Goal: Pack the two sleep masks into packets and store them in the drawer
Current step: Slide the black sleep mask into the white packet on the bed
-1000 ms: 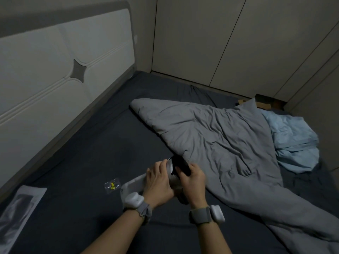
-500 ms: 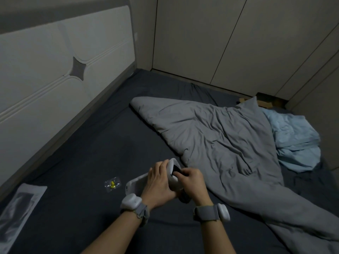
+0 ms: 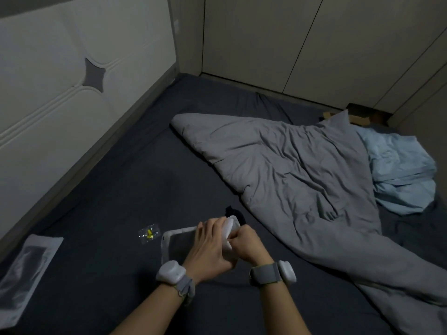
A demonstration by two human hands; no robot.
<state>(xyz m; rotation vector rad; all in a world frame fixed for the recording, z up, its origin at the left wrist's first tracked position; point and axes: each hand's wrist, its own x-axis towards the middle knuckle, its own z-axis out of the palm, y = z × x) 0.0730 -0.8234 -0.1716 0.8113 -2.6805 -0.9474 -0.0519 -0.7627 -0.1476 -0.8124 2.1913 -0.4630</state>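
Observation:
A translucent white packet lies on the dark bed sheet, its open end lifted. My left hand grips that open end. My right hand is closed against the mouth, pushing a black sleep mask inside; only a dark tip of the mask shows past the opening. A second packet with a dark mask inside lies flat at the far left, near the headboard base.
A small clear bag with yellow earplugs lies left of the packet. A grey duvet covers the bed's right side, with a light blue sheet beyond it. The white headboard lines the left. Wardrobe doors stand behind.
The black mask has gone further into the packet; less of it shows. My right hand has closed in against the packet's mouth, and both hands have dropped lower toward the sheet.

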